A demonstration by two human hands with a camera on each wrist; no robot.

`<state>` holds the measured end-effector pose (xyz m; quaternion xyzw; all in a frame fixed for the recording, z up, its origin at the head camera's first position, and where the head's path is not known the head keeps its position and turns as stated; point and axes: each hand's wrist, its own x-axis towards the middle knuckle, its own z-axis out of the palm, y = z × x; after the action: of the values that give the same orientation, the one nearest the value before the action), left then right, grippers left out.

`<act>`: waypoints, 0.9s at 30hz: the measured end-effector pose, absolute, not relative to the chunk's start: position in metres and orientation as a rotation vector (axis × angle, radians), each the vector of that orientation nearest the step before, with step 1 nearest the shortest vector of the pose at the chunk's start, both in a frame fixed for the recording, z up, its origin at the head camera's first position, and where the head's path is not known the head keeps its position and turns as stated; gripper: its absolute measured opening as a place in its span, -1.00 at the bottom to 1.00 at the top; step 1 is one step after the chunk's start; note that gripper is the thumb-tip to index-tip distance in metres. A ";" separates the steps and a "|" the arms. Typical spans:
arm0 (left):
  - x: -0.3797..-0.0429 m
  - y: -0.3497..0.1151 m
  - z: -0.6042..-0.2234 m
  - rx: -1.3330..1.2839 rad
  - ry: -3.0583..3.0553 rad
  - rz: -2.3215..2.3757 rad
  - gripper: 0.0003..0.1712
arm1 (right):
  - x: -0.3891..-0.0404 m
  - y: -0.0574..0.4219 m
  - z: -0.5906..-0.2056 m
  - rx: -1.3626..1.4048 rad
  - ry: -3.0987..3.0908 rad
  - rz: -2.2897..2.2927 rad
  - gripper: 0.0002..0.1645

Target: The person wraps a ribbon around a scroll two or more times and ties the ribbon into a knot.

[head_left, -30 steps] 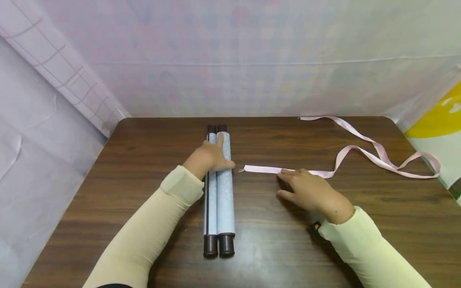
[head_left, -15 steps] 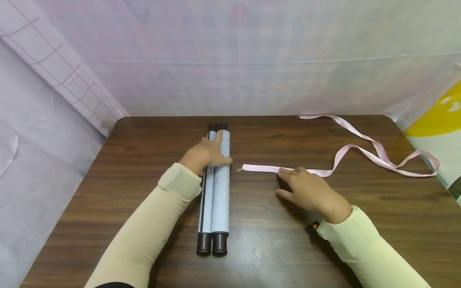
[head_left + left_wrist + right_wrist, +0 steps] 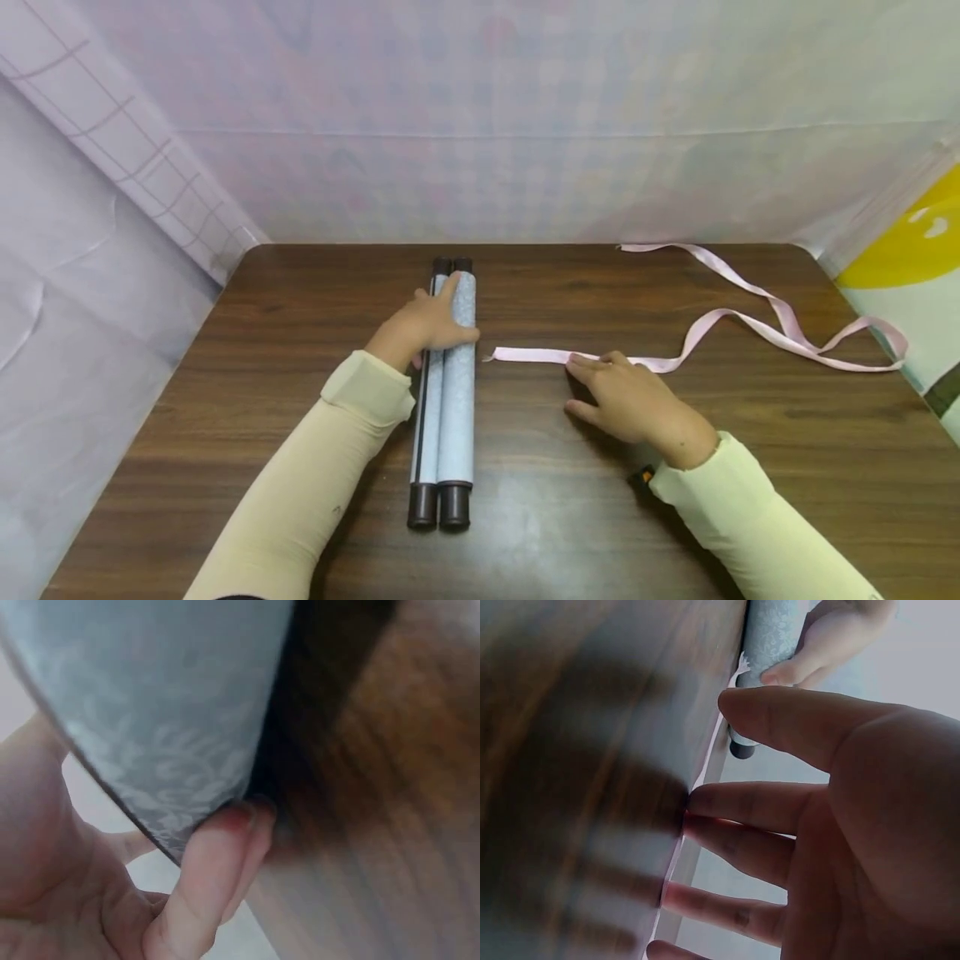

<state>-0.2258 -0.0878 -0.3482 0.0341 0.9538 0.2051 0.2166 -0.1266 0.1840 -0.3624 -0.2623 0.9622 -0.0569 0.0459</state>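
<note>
A rolled hanging scroll (image 3: 456,417) lies lengthwise on the table, its two rolls side by side, pale blue patterned paper with dark brown end knobs. My left hand (image 3: 426,322) grips it across its far half, thumb at the right side. In the left wrist view, curled fingers (image 3: 206,877) hook round the scroll's edge near the wood. To the right, a pink ribbon (image 3: 528,355) runs out sideways, its frayed end close to the scroll. My right hand (image 3: 633,402) presses that ribbon onto the table with nearly straight fingertips (image 3: 697,799), thumb held apart.
The wooden table (image 3: 285,400) meets a pale patterned backdrop (image 3: 480,133) at its far edge. The ribbon's rest loops loosely toward the right edge and back corner. A small black and orange item (image 3: 646,476) shows beside the right sleeve (image 3: 735,500).
The scroll's near end has swung left with my left hand still gripping it, so it lies slightly more slanted. My right hand stays on the ribbon.
</note>
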 end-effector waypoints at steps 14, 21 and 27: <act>-0.223 -0.085 -0.343 0.143 2.679 0.712 0.18 | -0.124 0.179 -0.368 -0.854 2.963 -0.141 -0.25; -0.221 -0.059 -0.328 0.251 2.630 0.773 0.15 | -0.126 0.177 -0.365 -0.932 2.961 -0.238 -0.27; -0.220 -0.034 -0.323 0.296 2.612 0.769 0.16 | -0.130 0.186 -0.355 -0.922 2.941 -0.324 -0.51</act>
<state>-0.2198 -0.0344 -0.3227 0.1060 0.9344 0.2752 0.1999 -0.1298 0.1860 -0.3546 -0.2973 0.9488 -0.1045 0.0212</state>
